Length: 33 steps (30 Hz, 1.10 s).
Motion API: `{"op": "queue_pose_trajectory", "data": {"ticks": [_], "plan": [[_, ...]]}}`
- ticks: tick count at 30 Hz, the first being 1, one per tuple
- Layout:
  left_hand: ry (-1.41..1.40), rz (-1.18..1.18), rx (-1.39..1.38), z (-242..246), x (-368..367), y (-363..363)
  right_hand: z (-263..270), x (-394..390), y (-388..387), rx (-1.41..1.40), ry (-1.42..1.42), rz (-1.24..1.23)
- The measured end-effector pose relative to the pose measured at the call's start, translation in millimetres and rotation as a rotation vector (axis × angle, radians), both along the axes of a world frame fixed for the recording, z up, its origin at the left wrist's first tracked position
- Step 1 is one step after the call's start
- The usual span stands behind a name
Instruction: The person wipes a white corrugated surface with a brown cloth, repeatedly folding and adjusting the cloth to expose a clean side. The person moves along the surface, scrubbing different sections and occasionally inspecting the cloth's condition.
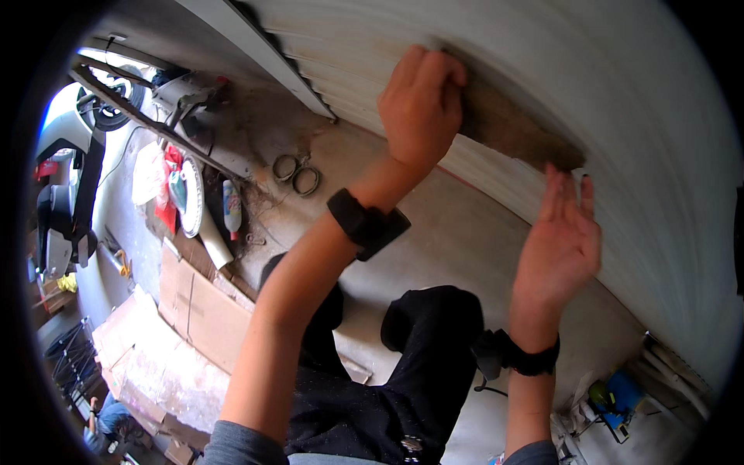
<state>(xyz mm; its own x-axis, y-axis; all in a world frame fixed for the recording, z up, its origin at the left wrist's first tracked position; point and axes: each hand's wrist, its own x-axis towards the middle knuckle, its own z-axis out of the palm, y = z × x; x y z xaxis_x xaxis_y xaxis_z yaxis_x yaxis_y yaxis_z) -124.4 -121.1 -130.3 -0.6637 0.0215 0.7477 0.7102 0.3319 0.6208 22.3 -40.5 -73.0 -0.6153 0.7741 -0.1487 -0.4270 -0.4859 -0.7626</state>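
Observation:
My left hand (421, 107) is raised against a pale ribbed wall panel (349, 87), its fingers curled over the upper left end of a brown, board-like strip (511, 125). The strip runs slantwise along the panel, and what it is made of is hard to tell. At its lower right end, the fingertips of my right hand (561, 232) touch or nearly touch it, with the palm flat and the fingers stretched out. Black straps with small dark devices (366, 224) sit on both wrists. Below, my knees in black trousers (433, 331) are bent.
Two rings (295, 174) lie on the concrete floor (465, 226). Left are a bottle (231, 209), plastic bags (160, 180), cardboard (200, 314) and a scooter-like vehicle (70, 151). Another person (110, 415) is at lower left. A blue object (625, 392) and pipes (668, 372) lie at lower right.

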Motion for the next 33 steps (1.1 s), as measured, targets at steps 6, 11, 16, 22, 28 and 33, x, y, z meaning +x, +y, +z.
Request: {"op": "queue_pose_trajectory", "data": {"ticks": [6,11,16,22,28,33], "plan": [[0.519,-0.205,-0.120,-24,-23,-13,-30,4,-9,0.130,0.136,0.002],[0.626,-0.072,-0.245,-40,-2,-14,-44,13,-1,0.219,0.401,0.096],[0.680,-0.021,-0.168,-52,-13,-5,-81,12,-11,0.805,0.076,0.043],[0.758,0.092,-0.183,-37,-9,-2,-102,5,26,2.044,-0.371,-0.178],[1.036,-0.175,-0.293,-45,-21,-9,-112,-19,31,2.287,-0.653,-0.355],[1.143,-0.193,-0.283,-43,-41,-21,-125,-38,37,2.335,-0.723,-0.634]]}}
